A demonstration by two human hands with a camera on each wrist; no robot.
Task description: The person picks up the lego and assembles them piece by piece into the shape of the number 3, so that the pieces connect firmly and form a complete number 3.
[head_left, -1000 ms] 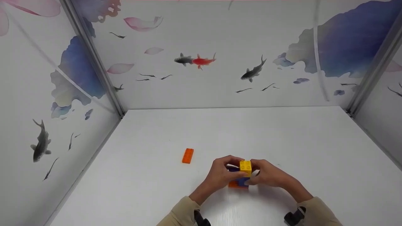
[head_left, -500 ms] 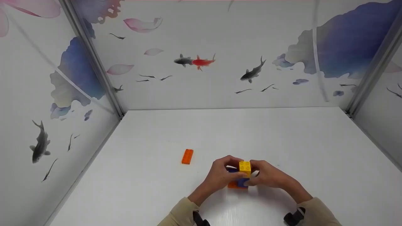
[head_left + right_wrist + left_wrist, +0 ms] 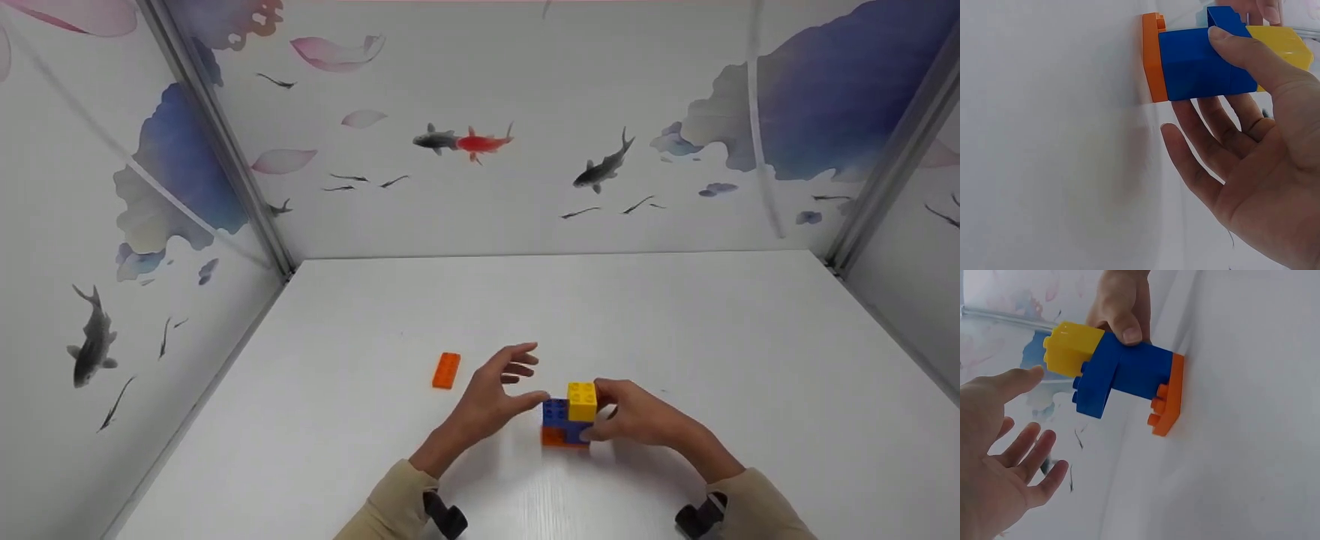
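Note:
A stack of toy building bricks stands on the white table. Its base is an orange plate (image 3: 1171, 402), with blue bricks (image 3: 1143, 368) above it and a yellow brick (image 3: 582, 402) on top. The upper blue brick (image 3: 1095, 379) juts out to the left over the plate. My right hand (image 3: 637, 414) pinches the stack from the right, thumb against the blue bricks (image 3: 1196, 64) and fingers behind. My left hand (image 3: 491, 394) is spread at the stack's left and holds nothing. In the left wrist view its thumb tip is close to the yellow brick, apart from it.
A second orange plate (image 3: 446, 370) lies flat on the table, left of my left hand. White panels (image 3: 480, 217) painted with fish and petals enclose the table at the back and sides, with metal posts (image 3: 217, 135) at the corners.
My left hand has let go of the stack and moved left, its fingers spreading. The blue brick's studs are now uncovered. My right hand keeps its grip, and the stack stays in place.

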